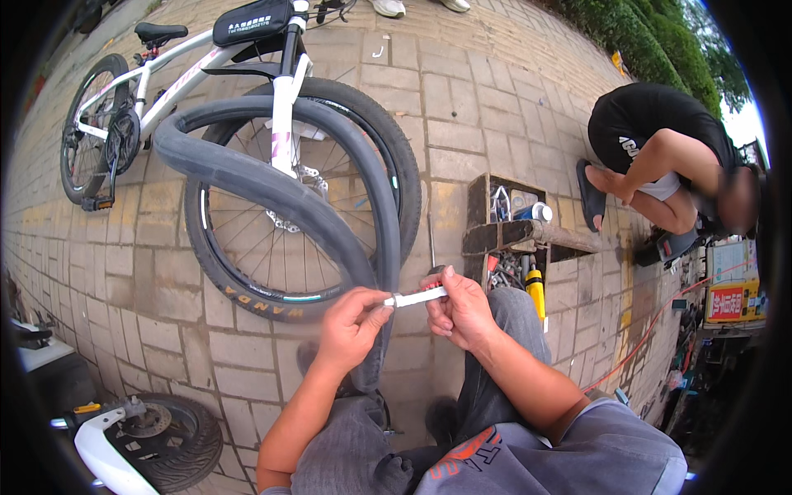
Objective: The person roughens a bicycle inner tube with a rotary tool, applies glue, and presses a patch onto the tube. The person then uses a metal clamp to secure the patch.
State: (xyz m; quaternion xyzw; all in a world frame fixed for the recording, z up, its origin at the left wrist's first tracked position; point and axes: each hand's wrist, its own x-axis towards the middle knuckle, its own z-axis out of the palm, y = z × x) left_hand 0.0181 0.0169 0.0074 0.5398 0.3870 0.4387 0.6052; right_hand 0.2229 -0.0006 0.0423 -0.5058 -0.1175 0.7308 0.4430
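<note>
Small white tube, held level between both hands near centre: left hand pinches its cap end, right hand grips the body. Black inner tube loops beyond, before a white bicycle on grey brick paving; wooden toolbox at right.

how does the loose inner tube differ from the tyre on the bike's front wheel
The inner tube is plain matte black with no markings, while the tyre carries yellow lettering on its sidewall. The tube hangs loose and bent in front of the fork, running down to the left hand and right hand; the tyre sits seated on its spoked rim as a round hoop. Both are black rubber rings.
</note>
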